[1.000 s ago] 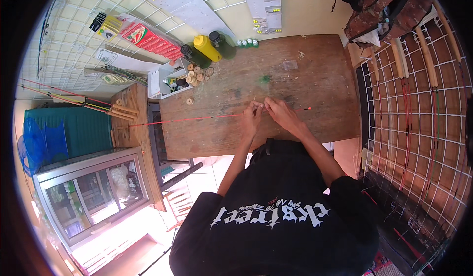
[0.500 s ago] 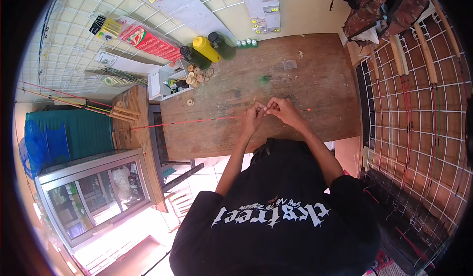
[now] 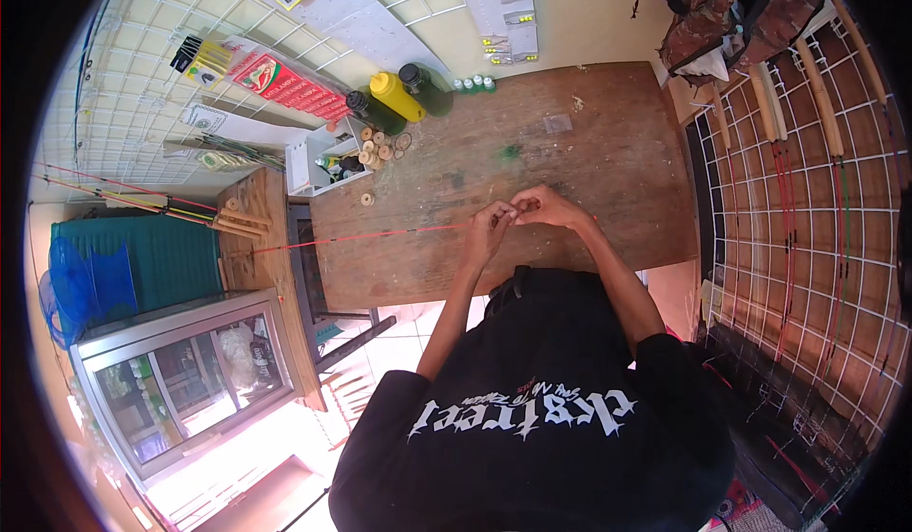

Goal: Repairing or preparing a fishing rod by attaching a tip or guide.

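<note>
Over the bench, left hand pinched a red rod, seemingly light, springy, best held mid-shaft; right hand closed at fingertips, contents unclear

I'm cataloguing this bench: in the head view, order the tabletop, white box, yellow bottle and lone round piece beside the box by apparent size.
Largest to smallest: wooden tabletop; white box; yellow bottle; lone round piece.

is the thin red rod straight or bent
Straight where visible: the thin red rod runs in an even line to the left hand; beyond that, cannot tell.
</note>
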Tool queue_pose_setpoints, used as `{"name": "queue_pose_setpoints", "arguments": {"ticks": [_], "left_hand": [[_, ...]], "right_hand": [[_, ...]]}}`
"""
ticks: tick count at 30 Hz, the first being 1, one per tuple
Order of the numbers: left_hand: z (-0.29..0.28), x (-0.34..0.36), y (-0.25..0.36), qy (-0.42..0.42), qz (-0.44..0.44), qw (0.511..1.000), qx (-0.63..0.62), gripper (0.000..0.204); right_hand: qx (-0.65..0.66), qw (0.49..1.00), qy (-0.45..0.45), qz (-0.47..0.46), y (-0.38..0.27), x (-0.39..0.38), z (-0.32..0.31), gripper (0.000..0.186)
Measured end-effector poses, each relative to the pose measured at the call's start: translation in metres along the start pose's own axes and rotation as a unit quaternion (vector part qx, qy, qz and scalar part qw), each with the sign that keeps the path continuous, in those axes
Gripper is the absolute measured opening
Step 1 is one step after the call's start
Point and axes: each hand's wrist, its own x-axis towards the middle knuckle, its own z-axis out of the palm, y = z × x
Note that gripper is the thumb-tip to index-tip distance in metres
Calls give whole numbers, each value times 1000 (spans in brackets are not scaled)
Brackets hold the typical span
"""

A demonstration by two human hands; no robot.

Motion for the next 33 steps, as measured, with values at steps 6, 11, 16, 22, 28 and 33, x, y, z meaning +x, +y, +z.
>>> {"name": "queue_pose_setpoints", "arguments": {"ticks": [6,11,16,22,28,33], "left_hand": [[1,-2,4,8,10,1000,25,15],[-1,-5,9,16,3,999,32,16],[-3,-5,6,38,47,997,37,10],[-5,-4,3,37,44,998,12,10],[-8,6,-13,35,-39,991,-124,18],[-16,11,-23,-17,-51,988,-142,21]], "right_hand": [[-33,999,19,16,4,1,-4,18],[-82,996,29,5,8,0,-4,17],[-80,996,33,-8,5,1,0,16],[-104,993,59,-20,-1,-3,5,14],[-126,985,96,-66,-13,-6,13,10],[-184,974,108,-78,-19,-8,17,12]]}}
